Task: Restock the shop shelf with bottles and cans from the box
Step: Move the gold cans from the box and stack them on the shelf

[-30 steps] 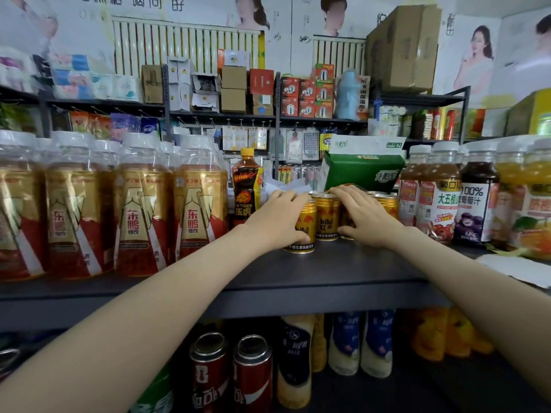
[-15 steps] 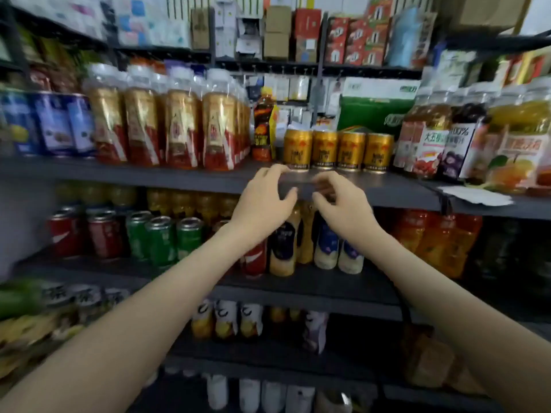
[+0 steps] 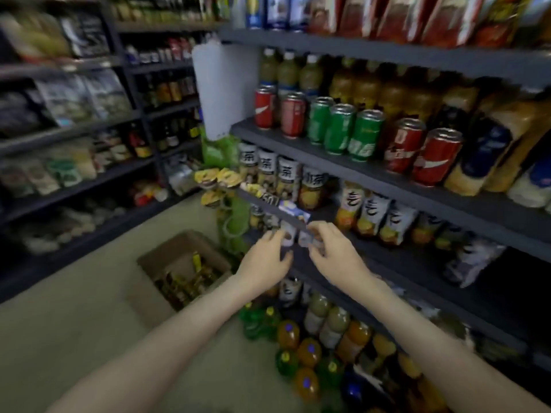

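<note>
Both hands — left (image 3: 265,260), right (image 3: 337,254) — hover empty, fingers spread, side by side; the open box (image 3: 185,272) sits at 9 o'clock.

Dark shelf (image 3: 343,162) at right holds red and green cans (image 3: 340,129); open cardboard box (image 3: 182,272) on floor (image 3: 74,323), lower centre

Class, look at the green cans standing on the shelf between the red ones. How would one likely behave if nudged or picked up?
The green cans are tall, narrow cylinders, so a push near the top would probably tip one. Once on its side it would likely roll along the shelf. Their smooth, shiny walls suggest a somewhat slippery grip. With red cans packed close beside them, a falling can may well knock its neighbours.
</note>
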Tool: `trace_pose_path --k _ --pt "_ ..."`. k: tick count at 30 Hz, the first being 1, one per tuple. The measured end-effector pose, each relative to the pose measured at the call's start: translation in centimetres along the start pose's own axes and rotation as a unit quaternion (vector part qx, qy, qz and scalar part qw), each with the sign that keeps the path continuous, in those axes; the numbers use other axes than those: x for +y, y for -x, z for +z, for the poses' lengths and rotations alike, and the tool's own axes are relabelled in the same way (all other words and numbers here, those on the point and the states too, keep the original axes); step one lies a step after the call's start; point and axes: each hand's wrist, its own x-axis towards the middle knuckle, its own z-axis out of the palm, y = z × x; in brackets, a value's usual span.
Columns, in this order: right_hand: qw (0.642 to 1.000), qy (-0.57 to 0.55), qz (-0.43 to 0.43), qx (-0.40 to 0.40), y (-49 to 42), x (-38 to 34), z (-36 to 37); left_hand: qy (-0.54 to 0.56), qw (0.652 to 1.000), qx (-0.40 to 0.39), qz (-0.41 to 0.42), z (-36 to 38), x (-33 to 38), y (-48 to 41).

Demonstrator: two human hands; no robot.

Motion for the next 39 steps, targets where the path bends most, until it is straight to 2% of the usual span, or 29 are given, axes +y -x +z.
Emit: trace_pose_path --k 6,12,19,25,30,34,39 --pt "0.994 0.02 -0.008 -0.104 -6.4 -4.2 12.3 -0.027 0.994 0.0 -0.109 -3.1 -14.3 2.2" --pt "0.977 0.039 0.013 -0.207 -13.9 -9.7 23.4 -0.041 0.986 -0.029 -0.157 -7.9 -28.3 1.5" --pt "0.963 0.072 0.044 -0.254 -20.1 -11.2 29.6 -0.047 0.967 -0.089 -0.235 -10.3 -37.9 -0.4" --pt "0.949 0.08 0.077 -0.296 -26.9 -8.3 35.0 -0.009 0.948 -0.117 -0.296 -8.9 -44.2 -3.5" --pt "0.919 0.051 0.115 -0.373 -31.8 -4.1 43.2 -0.004 0.922 -0.158 -0.352 -5.8 -50.3 -7.3" --pt "0.892 0.091 0.12 -0.427 -36.3 -0.8 50.2 0.04 0.909 -0.137 -0.392 -2.6 -55.8 -10.7" --pt "0.866 0.119 0.101 -0.475 -40.1 5.3 62.4 0.095 0.888 -0.115 -0.435 6.3 -65.1 -13.9"
